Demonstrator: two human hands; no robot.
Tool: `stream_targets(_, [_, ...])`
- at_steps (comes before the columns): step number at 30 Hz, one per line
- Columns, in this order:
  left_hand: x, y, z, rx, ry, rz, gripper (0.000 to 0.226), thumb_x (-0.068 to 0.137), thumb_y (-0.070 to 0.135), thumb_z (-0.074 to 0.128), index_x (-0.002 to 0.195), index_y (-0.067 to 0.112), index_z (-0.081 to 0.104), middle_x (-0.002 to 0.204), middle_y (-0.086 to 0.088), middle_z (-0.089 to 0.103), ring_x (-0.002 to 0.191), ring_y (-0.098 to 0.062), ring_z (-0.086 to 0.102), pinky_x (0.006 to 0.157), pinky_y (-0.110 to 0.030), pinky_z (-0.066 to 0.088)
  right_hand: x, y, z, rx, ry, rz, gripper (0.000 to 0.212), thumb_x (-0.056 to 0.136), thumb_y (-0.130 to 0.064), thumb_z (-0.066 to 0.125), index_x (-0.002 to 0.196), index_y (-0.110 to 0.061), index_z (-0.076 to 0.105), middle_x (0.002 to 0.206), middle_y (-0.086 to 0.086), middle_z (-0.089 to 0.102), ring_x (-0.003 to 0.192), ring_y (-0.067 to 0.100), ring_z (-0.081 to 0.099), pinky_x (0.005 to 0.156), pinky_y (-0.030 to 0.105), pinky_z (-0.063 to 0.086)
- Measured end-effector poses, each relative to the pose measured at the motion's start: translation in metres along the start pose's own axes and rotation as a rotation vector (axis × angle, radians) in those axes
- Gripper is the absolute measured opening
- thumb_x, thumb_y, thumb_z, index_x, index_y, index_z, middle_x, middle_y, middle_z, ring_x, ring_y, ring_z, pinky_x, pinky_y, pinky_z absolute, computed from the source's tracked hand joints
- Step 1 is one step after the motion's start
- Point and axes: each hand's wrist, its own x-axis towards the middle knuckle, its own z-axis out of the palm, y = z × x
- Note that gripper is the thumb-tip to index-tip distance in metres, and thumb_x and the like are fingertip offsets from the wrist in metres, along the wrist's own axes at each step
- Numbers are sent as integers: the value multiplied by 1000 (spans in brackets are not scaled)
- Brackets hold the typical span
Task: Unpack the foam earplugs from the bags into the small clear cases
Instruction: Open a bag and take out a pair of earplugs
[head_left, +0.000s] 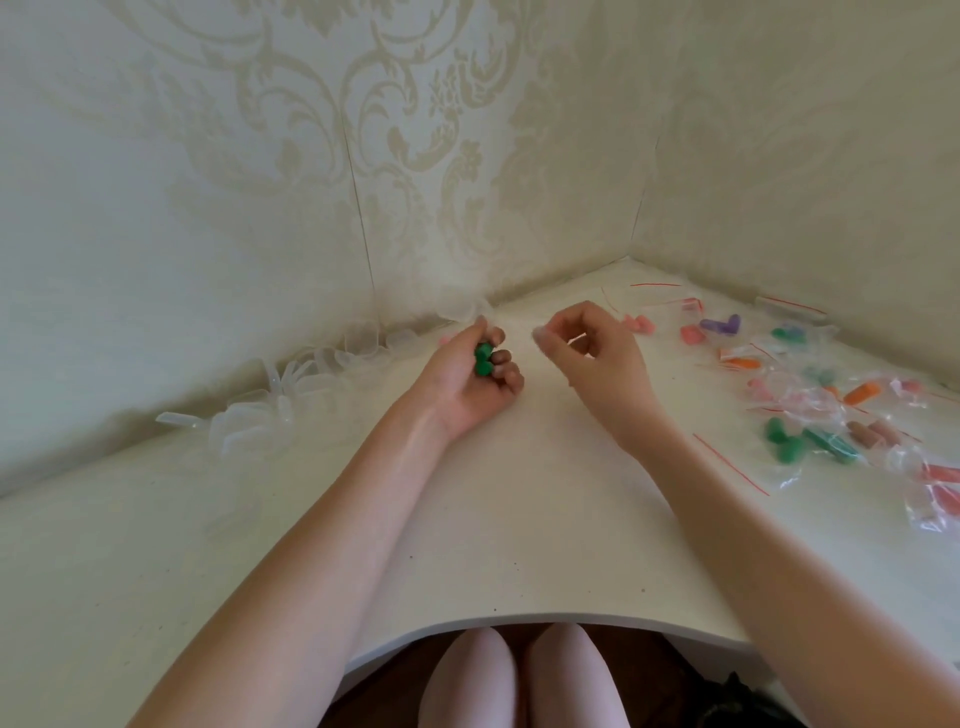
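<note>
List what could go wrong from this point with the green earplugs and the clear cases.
1. The left hand holds two green earplugs loosely in curled fingers; one could slip out and roll across the table.
2. The clear cases lie crowded along the wall, some tipped; reaching in may knock others over.
3. The right hand seems to pinch something clear and blurred; if it is an emptied bag, dropping it among the full bags could mix them up.

You have two hands in view | two green foam earplugs (483, 358) in your left hand (467, 376) | clear cases at 10 o'clock, bagged earplugs at 3 o'clock: too jumbled to count
</note>
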Motion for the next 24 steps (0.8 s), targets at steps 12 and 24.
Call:
stream_targets(12, [-9, -7, 5, -58, -69, -31, 42, 103, 26, 34, 64, 10, 40, 48, -5, 47, 39, -14, 40, 57, -21, 29, -10, 8, 13, -367, -168, -256, 16, 77, -24, 73, 92, -28, 69, 90, -13, 51, 76, -9, 46, 68, 18, 41])
stream_targets(24, [-4, -9, 3, -115, -20, 97, 14, 96, -5, 42, 101, -4, 55, 92, -21, 62, 65, -23, 70, 59, -28, 59, -5, -3, 8, 13, 80, -69, 9, 80, -12, 67, 74, -14, 61, 71, -12, 60, 69, -1, 54, 58, 9, 38])
